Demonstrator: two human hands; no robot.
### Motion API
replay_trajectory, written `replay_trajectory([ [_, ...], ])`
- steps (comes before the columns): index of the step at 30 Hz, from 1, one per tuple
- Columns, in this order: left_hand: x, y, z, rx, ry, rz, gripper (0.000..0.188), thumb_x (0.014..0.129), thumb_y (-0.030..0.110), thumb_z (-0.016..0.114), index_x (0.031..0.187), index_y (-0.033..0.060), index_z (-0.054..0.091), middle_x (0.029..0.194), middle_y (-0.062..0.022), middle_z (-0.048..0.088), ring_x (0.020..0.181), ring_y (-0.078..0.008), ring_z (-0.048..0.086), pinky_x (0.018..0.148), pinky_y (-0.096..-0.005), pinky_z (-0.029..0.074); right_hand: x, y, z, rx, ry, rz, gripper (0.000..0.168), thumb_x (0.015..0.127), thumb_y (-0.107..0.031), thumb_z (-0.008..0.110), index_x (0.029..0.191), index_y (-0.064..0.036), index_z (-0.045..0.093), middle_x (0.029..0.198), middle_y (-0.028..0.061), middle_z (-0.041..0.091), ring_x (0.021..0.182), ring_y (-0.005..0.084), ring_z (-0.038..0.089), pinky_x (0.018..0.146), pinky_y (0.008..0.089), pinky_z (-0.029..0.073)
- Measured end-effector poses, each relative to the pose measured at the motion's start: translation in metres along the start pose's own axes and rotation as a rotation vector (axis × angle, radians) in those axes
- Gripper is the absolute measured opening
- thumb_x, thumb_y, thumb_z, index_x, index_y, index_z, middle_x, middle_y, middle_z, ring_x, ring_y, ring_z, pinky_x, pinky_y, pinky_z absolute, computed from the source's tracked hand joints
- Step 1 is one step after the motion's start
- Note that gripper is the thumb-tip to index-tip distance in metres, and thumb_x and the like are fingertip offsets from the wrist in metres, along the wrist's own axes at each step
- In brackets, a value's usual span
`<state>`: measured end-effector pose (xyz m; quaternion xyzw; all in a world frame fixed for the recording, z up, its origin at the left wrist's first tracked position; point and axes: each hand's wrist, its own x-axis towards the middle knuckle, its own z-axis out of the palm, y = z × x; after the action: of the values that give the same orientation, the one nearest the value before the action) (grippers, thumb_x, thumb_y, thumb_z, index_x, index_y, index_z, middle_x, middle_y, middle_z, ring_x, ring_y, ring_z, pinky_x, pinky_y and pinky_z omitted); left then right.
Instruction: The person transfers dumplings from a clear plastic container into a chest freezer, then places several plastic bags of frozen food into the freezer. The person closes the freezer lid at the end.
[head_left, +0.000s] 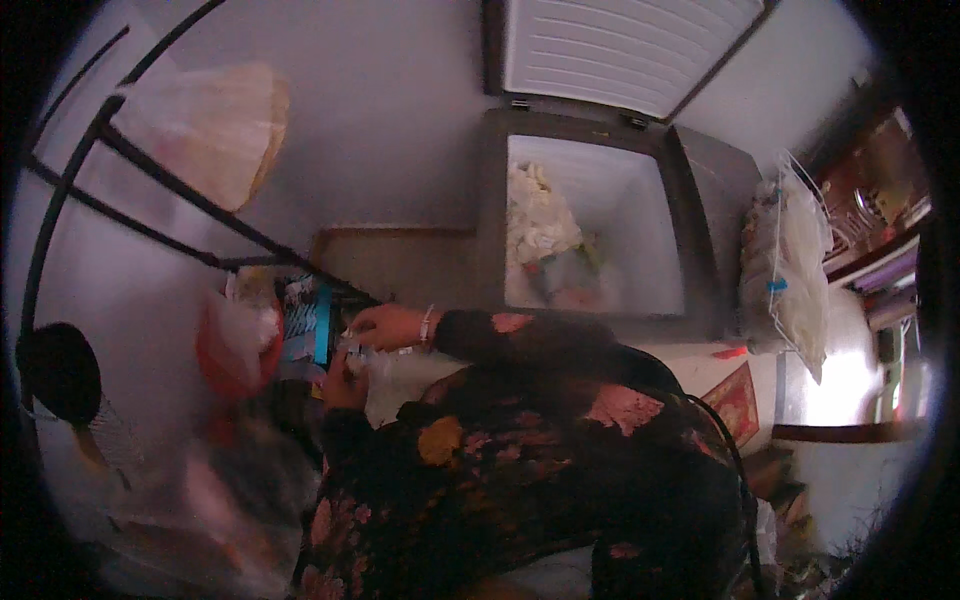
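Note:
My right hand (386, 328), with a pale band at its wrist, reaches leftward from a dark flowered sleeve. Its fingers pinch a small clear plastic bag (357, 351). Just below, my left hand (346, 385) is closed on the lower side of the same bag. What the bag holds is too blurred to tell. Beside the hands on the left lies a blue-edged box or packet (304, 319). A red container (240, 360) with a clear plastic bag in it stands further left.
A chest freezer (701, 247) stands with its lid (600, 52) raised; bagged pale food (540, 214) lies inside. A black metal rack (195, 187) spans the left. Whitish bags (795, 270) hang at the right. A round black object (60, 371) is at the far left.

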<state>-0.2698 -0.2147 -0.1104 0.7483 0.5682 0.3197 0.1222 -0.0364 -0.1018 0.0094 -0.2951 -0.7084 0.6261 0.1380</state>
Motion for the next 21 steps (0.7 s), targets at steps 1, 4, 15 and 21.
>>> replay_trajectory([
  [1,0.041,0.046,0.001,-0.126,-0.101,-0.161,0.055,0.077,0.020,0.066,0.125,0.0046,0.045,0.107,-0.0151,0.058,0.093,-0.0199,0.060,0.077,-0.0323,0.048,-0.019,0.010,-0.018,0.060,0.082,0.010,0.042,0.086,-0.026,0.054,0.121,-0.003,0.048,0.096,0.0091,0.061,0.074,0.0141,0.059,0.065,0.0286,0.049],
  [4,0.131,0.173,0.009,-0.212,-0.164,-0.259,0.055,0.076,0.022,0.068,0.125,0.0070,0.046,0.108,-0.0159,0.059,0.092,-0.0232,0.061,0.076,-0.0329,0.048,-0.068,0.030,-0.060,0.272,0.217,0.052,0.042,0.087,-0.025,0.054,0.122,-0.003,0.047,0.103,0.0089,0.059,0.081,0.0139,0.059,0.067,0.0286,0.050],
  [15,0.234,0.325,0.125,-0.170,-0.345,0.249,0.057,0.077,0.018,0.068,0.128,0.0112,0.044,0.114,-0.0135,0.057,0.096,-0.0279,0.059,0.080,-0.0342,0.048,-0.228,0.059,-0.180,0.553,0.648,0.015,0.028,0.084,-0.020,0.061,0.104,-0.002,0.056,0.088,0.0056,0.062,0.072,0.0121,0.060,0.064,0.0253,0.052],
  [21,0.283,0.344,0.174,-0.224,-0.441,0.151,0.051,0.081,0.022,0.063,0.128,0.0112,0.044,0.106,-0.0140,0.059,0.090,-0.0270,0.060,0.077,-0.0356,0.049,-0.251,0.091,-0.245,0.618,0.745,0.073,0.026,0.082,-0.017,0.062,0.100,0.001,0.056,0.086,0.0074,0.061,0.069,0.0141,0.060,0.060,0.0270,0.052],
])
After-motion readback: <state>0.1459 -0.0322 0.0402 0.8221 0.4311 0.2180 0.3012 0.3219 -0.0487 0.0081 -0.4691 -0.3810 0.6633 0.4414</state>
